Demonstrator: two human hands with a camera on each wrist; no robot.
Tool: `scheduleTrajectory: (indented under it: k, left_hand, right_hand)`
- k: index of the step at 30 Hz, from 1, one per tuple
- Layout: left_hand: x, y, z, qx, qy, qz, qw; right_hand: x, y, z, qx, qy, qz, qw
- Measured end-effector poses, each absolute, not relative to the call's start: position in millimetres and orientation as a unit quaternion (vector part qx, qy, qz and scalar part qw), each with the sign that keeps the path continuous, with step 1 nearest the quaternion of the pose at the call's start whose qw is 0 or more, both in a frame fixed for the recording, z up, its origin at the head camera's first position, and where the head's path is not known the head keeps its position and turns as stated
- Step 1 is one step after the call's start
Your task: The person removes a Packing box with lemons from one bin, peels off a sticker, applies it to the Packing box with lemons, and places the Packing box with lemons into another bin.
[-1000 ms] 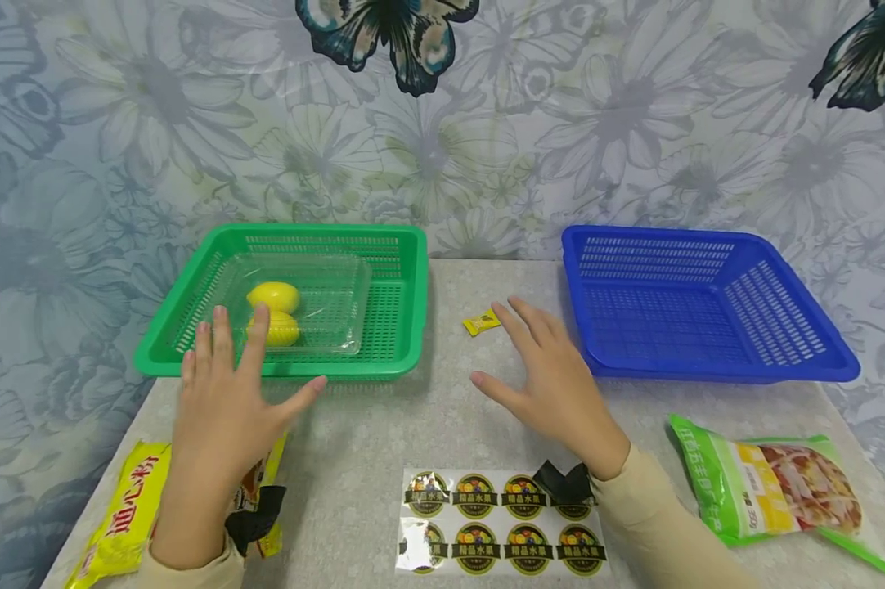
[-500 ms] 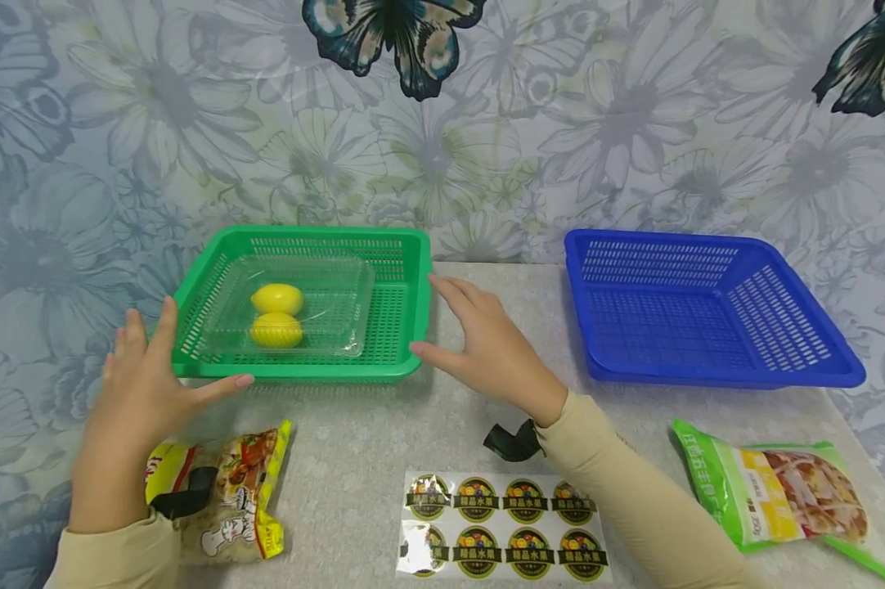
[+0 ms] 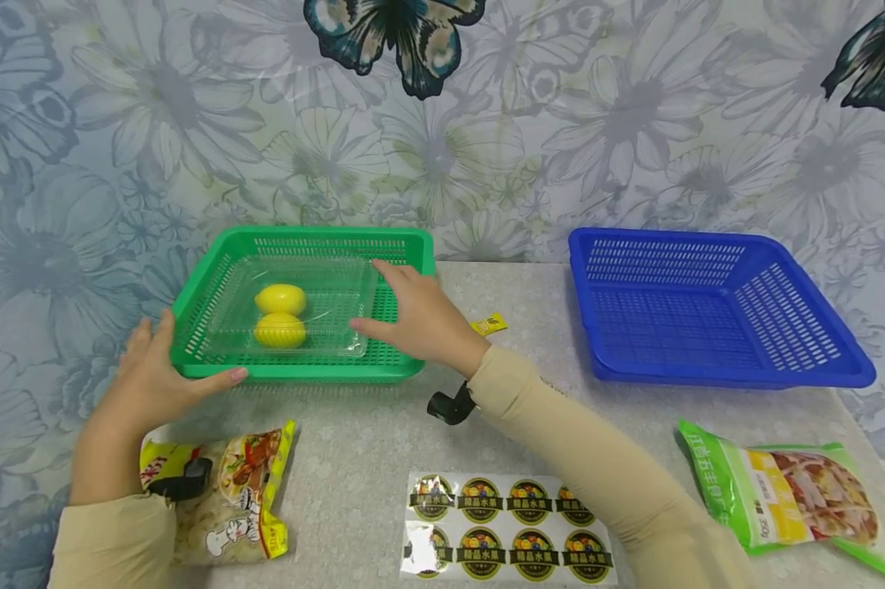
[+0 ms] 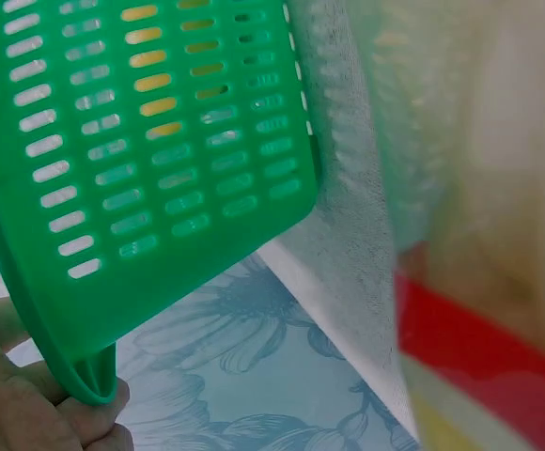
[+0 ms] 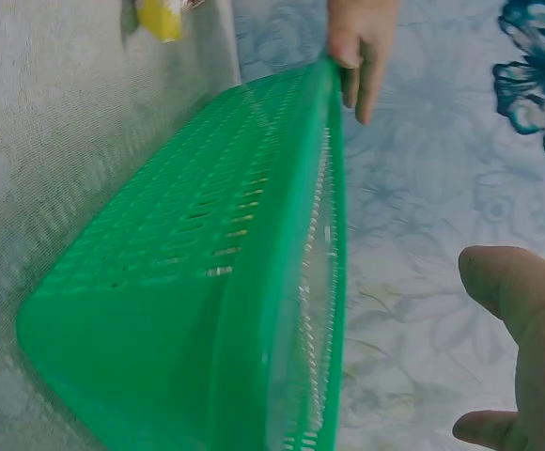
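Note:
A green plastic basket (image 3: 372, 372) stands at the left, with a clear plastic box (image 3: 325, 286) inside it that holds two lemons (image 3: 280, 315). My left hand (image 3: 144, 380) grips the basket's front left corner, the thumb lying along the front rim. In the left wrist view, the fingers (image 4: 94, 418) sit below the rim of that corner. My right hand (image 3: 420, 315) hovers over the right part of the basket, thumb and fingers spread apart near the box's right edge. It appears in the right wrist view apart from the basket wall, with nothing between thumb and fingers.
A blue basket (image 3: 656, 327) stands at the right. A small yellow packet (image 3: 490, 324) lies between the baskets. In front are a sheet of round stickers (image 3: 507, 528), a yellow food bag (image 3: 225, 499) under my left wrist, and a green food bag (image 3: 788, 495).
My left hand has moved left from over the box and down to the basket's corner. The right hand has moved left from beside the yellow packet to over the green basket.

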State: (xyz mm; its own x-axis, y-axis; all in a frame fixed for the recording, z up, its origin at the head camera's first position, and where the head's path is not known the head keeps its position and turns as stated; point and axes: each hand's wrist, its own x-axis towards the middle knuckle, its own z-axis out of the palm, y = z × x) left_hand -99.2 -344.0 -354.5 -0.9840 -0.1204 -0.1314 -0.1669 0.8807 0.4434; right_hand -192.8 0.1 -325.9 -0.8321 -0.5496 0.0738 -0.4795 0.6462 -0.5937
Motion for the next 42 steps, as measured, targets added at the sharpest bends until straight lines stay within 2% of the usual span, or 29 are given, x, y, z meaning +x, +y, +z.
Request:
scheduleTrajectory:
  k: [9, 15, 30, 36, 42]
  left_hand:
    - [-102.7, -351.3, -358.6, -0.067, 0.969, 0.233, 0.056]
    - [-102.7, -352.3, -360.0, -0.067, 0.968, 0.233, 0.059]
    - [-104.6, -352.1, -363.6, -0.070, 0.969, 0.229, 0.065]
    - [-104.3, -350.7, -363.5, -0.079, 0.967, 0.232, 0.073]
    - [-104.0, -352.8, -361.6, -0.083, 0.966, 0.233, 0.079]
  right_hand:
    - [-208.2, -34.5, -331.6, -0.242, 0.908, -0.293, 0.174]
    - [-215.0, -47.3, -339.1, -0.204, 0.902, -0.308, 0.224]
    - [-220.9, -64.1, -361.1, -0.148, 0.871, -0.364, 0.294]
    - [-226.9, -70.1, -374.7, -0.111, 0.847, -0.418, 0.308]
    - [-232.0, -72.5, -377.0, -0.117, 0.840, -0.433, 0.304]
